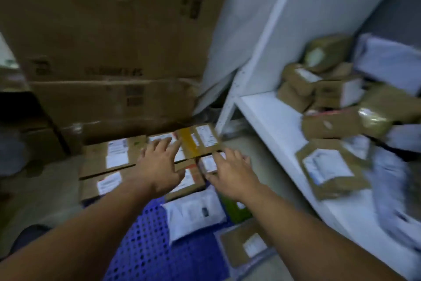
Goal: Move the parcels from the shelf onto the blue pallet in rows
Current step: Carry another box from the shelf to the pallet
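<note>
1. The left hand (159, 168) and right hand (230, 177), fingers spread and empty, are over boxed parcels (109, 155) rowed at the blue pallet's (145, 246) far end.
2. Heaped parcels (330, 169) lie on the shelf (268, 121) right of the pallet.

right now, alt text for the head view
The left hand and right hand, both open, reach over brown parcels laid in rows on the blue pallet. Heaped parcels lie on the white shelf at right.
</note>
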